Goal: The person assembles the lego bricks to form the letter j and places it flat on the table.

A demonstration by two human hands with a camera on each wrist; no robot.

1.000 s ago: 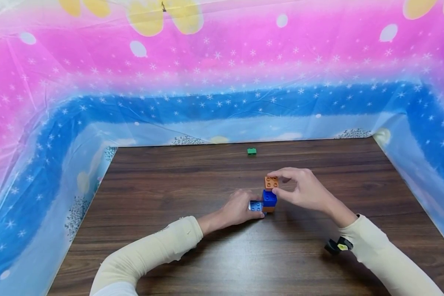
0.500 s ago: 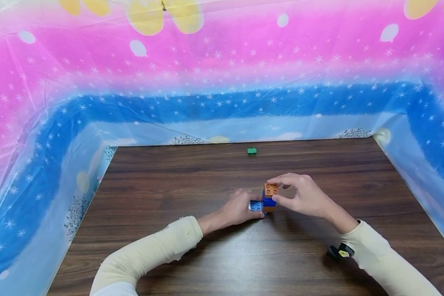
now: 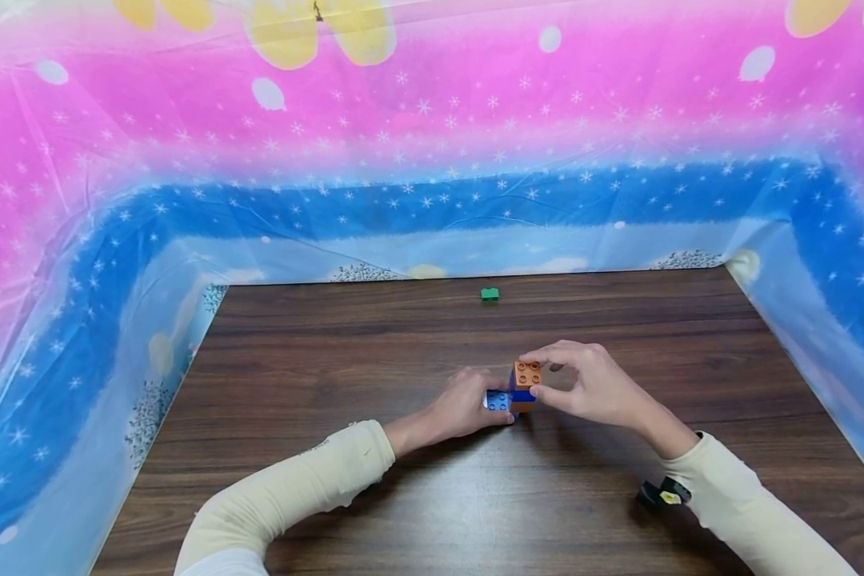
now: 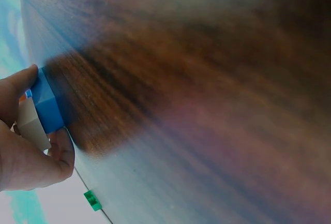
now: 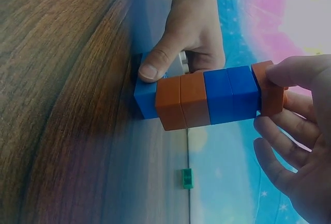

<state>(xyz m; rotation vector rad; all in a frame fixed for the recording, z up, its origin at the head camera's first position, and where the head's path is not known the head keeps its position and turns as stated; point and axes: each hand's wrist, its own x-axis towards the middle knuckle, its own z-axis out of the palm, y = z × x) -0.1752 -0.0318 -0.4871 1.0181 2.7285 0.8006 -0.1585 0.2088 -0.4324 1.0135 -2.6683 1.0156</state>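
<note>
A stack of toy building bricks stands upright on the table, with a light blue brick [image 3: 498,402] at its base. My left hand [image 3: 464,404] grips this base, its thumb on the near side. Also within that grasp is a white brick [image 4: 32,123], seen in the left wrist view. Above the base come two orange bricks [image 5: 182,102], then two dark blue bricks [image 5: 231,95]. At the top, thumb and fingers of my right hand [image 3: 586,382] pinch another orange brick [image 3: 527,374]. It sits slightly tilted against the upper dark blue brick, with a narrow gap showing on one side.
A small green brick [image 3: 490,294] lies near the far edge of the brown wooden table [image 3: 317,336]. A patterned pink and blue cloth [image 3: 432,200] hangs around the table's back and sides. A black device [image 3: 662,493] is strapped at the right wrist.
My right hand has lowered the orange brick from above the stack onto the dark blue brick. The left hand has kept its grip on the base without moving.
</note>
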